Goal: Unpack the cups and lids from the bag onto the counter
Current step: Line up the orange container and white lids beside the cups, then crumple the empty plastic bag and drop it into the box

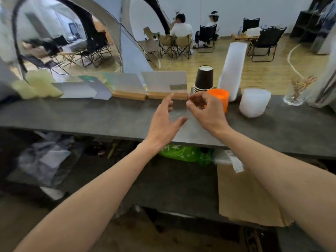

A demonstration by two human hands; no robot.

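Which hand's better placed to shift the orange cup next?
Right. The right hand is curled directly in front of the orange cup, apparently touching it; the left hand is open, farther left over bare counter.

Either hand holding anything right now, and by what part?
Left hand is open and empty. Right hand has fingertips pinched in front of the orange cup; whether they hold anything cannot be told.
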